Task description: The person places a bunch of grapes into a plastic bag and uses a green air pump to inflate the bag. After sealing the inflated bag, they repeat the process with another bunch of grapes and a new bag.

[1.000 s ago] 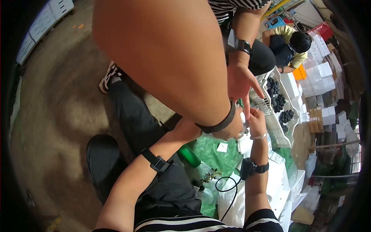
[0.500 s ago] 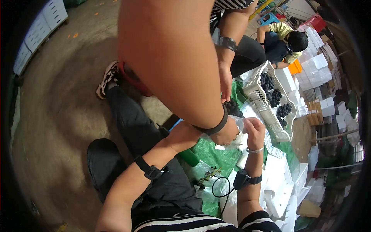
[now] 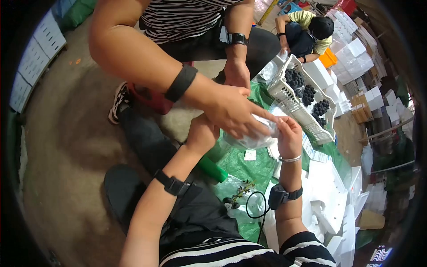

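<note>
My right hand (image 3: 290, 135) pinches the edge of a clear plastic bag (image 3: 251, 141) between thumb and fingers. My left hand (image 3: 202, 135) is at the bag's other side, its fingers hidden behind a co-worker's hand (image 3: 233, 109) that reaches across the bag's top. The co-worker's other hand (image 3: 237, 73) hangs just behind. Below the bag, a small white label (image 3: 250, 155) lies on the green sheet (image 3: 238, 164). Nearer my lap are a green cylinder (image 3: 212, 169) and a stem with a few dark grapes (image 3: 240, 192).
A white plastic crate (image 3: 307, 118) with several bunches of black grapes (image 3: 308, 95) stands at the right. White foam pieces (image 3: 327, 196) lie beside my right arm. Another person (image 3: 307, 33) crouches at the back near stacked boxes. A black cable loop (image 3: 255, 204) hangs by my right wrist.
The co-worker's arm has drawn back to the left, and that hand now lies spread over the bag. The dark grape bunch seen by the co-worker's fingers is now mostly hidden. My right hand keeps its pinch.
</note>
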A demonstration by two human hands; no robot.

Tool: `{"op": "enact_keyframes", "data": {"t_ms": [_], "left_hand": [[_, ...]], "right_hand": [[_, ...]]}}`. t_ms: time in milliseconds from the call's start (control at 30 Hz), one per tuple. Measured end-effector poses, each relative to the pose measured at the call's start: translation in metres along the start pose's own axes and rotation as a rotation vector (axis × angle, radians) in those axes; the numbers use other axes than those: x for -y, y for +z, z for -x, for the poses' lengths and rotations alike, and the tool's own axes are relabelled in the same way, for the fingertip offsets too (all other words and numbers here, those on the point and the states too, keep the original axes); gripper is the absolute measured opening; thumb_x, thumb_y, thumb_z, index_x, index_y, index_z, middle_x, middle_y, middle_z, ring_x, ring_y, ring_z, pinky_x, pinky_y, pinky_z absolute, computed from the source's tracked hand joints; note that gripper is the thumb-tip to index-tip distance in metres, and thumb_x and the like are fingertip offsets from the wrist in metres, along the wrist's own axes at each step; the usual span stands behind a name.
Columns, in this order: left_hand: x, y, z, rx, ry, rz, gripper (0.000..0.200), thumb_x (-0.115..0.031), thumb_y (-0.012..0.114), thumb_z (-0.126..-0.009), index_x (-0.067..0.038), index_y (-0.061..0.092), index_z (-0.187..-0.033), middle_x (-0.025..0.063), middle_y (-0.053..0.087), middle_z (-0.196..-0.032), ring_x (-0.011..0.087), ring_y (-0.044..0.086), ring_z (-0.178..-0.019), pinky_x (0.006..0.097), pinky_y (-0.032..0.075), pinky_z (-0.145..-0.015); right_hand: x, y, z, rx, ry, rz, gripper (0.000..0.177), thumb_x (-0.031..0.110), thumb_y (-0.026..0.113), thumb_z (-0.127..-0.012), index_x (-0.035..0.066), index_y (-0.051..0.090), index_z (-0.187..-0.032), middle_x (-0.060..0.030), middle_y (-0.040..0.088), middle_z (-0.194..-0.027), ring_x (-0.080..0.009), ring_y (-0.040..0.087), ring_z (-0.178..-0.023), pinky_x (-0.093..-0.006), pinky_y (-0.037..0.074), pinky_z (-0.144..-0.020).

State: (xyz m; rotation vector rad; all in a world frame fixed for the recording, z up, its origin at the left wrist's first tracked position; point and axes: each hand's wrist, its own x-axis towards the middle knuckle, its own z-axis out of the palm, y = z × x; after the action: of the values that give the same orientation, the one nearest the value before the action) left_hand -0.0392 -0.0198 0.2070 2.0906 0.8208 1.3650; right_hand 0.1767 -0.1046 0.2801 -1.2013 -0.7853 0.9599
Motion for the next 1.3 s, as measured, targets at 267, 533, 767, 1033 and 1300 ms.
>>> {"op": "enact_keyframes", "data": {"t_ms": [267, 533, 767, 1033, 1300], "left_hand": [[-0.005, -0.008, 0.02, 0.026, -0.29, 0.136, 0.015, -0.003, 0.057, -0.072, -0.001, 0.059, -0.087, 0.0173, 0.062, -0.085, 0.0346, 0.059, -0.084, 0.0359, 0.047, -0.07], [-0.027, -0.062, 0.058, 0.189, -0.33, -0.368, 0.042, -0.015, 0.05, -0.082, -0.003, 0.043, -0.123, 0.0136, 0.045, -0.125, 0.0246, 0.039, -0.12, 0.0401, 0.028, -0.101], [-0.076, -0.109, 0.07, -0.267, -0.432, 0.53, 0.03, 0.014, 0.044, -0.078, 0.005, 0.054, -0.105, 0.0087, 0.058, -0.1, 0.0146, 0.054, -0.093, 0.0264, 0.042, -0.083], [-0.088, -0.171, 0.141, -0.305, -0.37, 0.182, 0.012, 0.01, 0.046, -0.076, 0.004, 0.054, -0.083, 0.0078, 0.056, -0.082, 0.0136, 0.053, -0.078, 0.0235, 0.042, -0.074], [-0.105, -0.199, 0.17, -0.439, -0.322, 0.17, 0.007, 0.006, 0.05, -0.078, 0.003, 0.055, -0.083, 0.009, 0.057, -0.084, 0.0151, 0.053, -0.08, 0.0239, 0.042, -0.076]], "right_hand": [[-0.046, 0.01, 0.059, -0.012, 0.037, 0.16, 0.012, 0.009, 0.056, -0.082, -0.004, 0.058, -0.083, -0.0031, 0.056, -0.065, -0.0096, 0.052, -0.055, -0.0233, 0.045, -0.052], [-0.054, 0.037, 0.111, -0.05, 0.097, -0.004, 0.01, 0.008, 0.054, -0.082, -0.001, 0.058, -0.084, -0.0031, 0.06, -0.073, -0.0068, 0.052, -0.062, -0.0199, 0.042, -0.055], [-0.05, 0.076, 0.169, 0.186, 0.176, -0.267, 0.032, 0.0, 0.055, -0.079, 0.002, 0.042, -0.109, -0.0017, 0.054, -0.075, -0.0073, 0.051, -0.067, -0.0202, 0.041, -0.061], [-0.074, 0.114, 0.21, 0.445, 0.281, -0.345, 0.056, -0.002, 0.05, -0.079, 0.004, 0.025, -0.128, 0.0025, 0.043, -0.071, -0.0039, 0.041, -0.062, -0.0176, 0.035, -0.057], [-0.078, 0.139, 0.225, 0.662, 0.35, -0.292, 0.056, 0.001, 0.049, -0.079, 0.004, 0.026, -0.13, 0.0021, 0.043, -0.071, -0.0033, 0.041, -0.064, -0.0175, 0.035, -0.057]]}}
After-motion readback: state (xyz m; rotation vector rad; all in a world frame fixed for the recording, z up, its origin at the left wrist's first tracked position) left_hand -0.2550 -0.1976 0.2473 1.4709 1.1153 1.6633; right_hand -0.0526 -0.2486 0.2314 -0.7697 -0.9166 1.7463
